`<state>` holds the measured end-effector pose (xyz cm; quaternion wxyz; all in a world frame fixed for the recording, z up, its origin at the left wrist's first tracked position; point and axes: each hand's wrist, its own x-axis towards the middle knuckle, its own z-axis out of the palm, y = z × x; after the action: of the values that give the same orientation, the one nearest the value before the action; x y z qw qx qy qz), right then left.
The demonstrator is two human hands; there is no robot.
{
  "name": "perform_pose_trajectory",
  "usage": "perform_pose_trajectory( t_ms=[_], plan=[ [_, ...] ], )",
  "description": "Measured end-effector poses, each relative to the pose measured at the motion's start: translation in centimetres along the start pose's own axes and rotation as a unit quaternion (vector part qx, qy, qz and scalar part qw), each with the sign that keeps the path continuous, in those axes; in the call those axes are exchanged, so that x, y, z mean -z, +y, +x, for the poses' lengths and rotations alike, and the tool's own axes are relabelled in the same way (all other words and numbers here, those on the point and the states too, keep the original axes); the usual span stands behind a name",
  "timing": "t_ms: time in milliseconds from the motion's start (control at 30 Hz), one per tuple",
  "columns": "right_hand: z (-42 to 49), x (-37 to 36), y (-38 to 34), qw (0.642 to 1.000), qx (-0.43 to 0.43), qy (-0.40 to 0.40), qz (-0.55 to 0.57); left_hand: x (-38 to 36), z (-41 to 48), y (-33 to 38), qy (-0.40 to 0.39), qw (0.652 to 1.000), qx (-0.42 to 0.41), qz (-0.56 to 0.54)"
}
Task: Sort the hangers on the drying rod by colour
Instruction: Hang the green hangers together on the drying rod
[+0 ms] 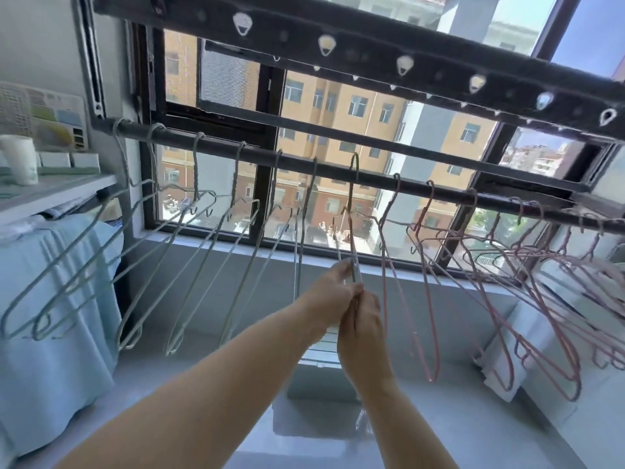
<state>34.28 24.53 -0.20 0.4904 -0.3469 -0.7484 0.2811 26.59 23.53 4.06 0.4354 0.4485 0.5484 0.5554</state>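
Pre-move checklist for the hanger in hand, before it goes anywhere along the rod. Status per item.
1. Hook of held hanger over drying rod: ok.
2. Grip: left hand and right hand both pinch its lower wires: ok.
3. Colour of held hanger: backlit, looks greenish at the hook: cannot tell.
4. Green hangers together on the left of it: ok.
5. Pink hangers together on the right of it: ok.
6. Held hanger free of the nearest pink one, which hangs close by the right hand: cannot tell.
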Motion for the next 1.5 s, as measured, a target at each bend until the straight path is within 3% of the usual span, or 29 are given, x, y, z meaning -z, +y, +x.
perform_pose_trajectory(
  t_ms=[133,233,500,700,800,867,967,1100,1233,1333,1400,1500],
  plan=[
    [3.2,0.1,-1.6,0.998,-0.021,0.019,0.06,0.4,1.2,1.6,0.019,1.0,-0.009,-0.021],
    [4.5,0.2,-1.5,0.996,-0.064,0.013,0.06,0.4,1.4,0.6,0.032,0.998,0.029,-0.035],
    [-2.7,-0.1,2.5,0.987,-0.153,-0.037,0.02,-2.5,-3.5,-8.8,0.103,0.987,0.098,-0.073],
    [-9.0,3.1,4.8,0.956,-0.254,-0.059,0.136,0.3,-4.5,-12.4,0.162,0.974,0.142,0.077],
    [-11.0,5.7,6.0,0.914,-0.34,-0.05,0.216,2.9,-4.1,-13.4,0.204,0.961,0.136,0.128],
    [-12.0,8.0,7.0,0.891,-0.381,-0.067,0.238,4.7,-4.1,-14.1,0.183,0.955,0.145,0.185],
    [-13.4,11.5,8.2,0.867,-0.403,-0.109,0.272,6.6,-4.6,-15.9,0.086,0.938,0.148,0.302],
    [-13.9,14.6,9.3,0.849,-0.409,-0.146,0.302,7.5,-6.8,-18.0,-0.049,0.926,0.178,0.33],
    [-13.6,14.8,11.2,0.863,-0.424,-0.105,0.255,8.1,-9.6,-18.4,-0.046,0.946,0.17,0.271],
    [-13.7,13.4,13.5,0.916,-0.397,-0.003,0.059,8.4,-11.7,-18.5,-0.013,0.947,0.18,0.266],
    [-14.4,12.1,13.9,0.924,-0.378,0.049,-0.029,8.1,-12.9,-18.5,-0.003,0.946,0.188,0.263],
    [-16.5,9.5,12.0,0.951,-0.305,-0.023,-0.039,6.7,-14.3,-18.2,0.01,0.937,0.19,0.293]
  ],
)
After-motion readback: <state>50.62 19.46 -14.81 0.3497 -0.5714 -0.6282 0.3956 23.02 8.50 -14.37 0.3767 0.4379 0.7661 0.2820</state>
